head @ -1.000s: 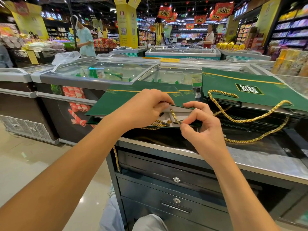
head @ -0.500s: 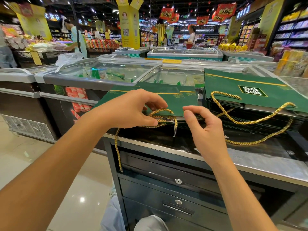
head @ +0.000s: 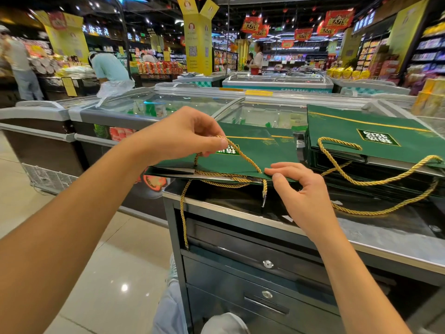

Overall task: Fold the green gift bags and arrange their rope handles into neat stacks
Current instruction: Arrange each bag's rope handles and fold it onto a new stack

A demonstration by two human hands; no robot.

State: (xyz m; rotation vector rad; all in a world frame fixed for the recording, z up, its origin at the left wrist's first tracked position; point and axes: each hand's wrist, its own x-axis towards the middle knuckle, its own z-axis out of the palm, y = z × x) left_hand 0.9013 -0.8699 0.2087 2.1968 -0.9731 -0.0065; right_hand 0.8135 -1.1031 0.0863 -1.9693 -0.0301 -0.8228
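head view.
a: where's the bag [head: 265, 153]?
b: flat on the counter's [head: 361, 227] left end, just beside the stack [head: 349, 131].
a: and the hands?
b: left hand [head: 183, 136] pinches the rope [head: 243, 153] above the bag, thumb and forefinger tight. right hand [head: 303, 191] pinches the bag's near edge, other fingers curled. another loop [head: 182, 213] hangs off the counter's side.

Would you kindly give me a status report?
Left hand pinches rope handle. Right hand pinches green bag edge. Second handle dangles off counter.
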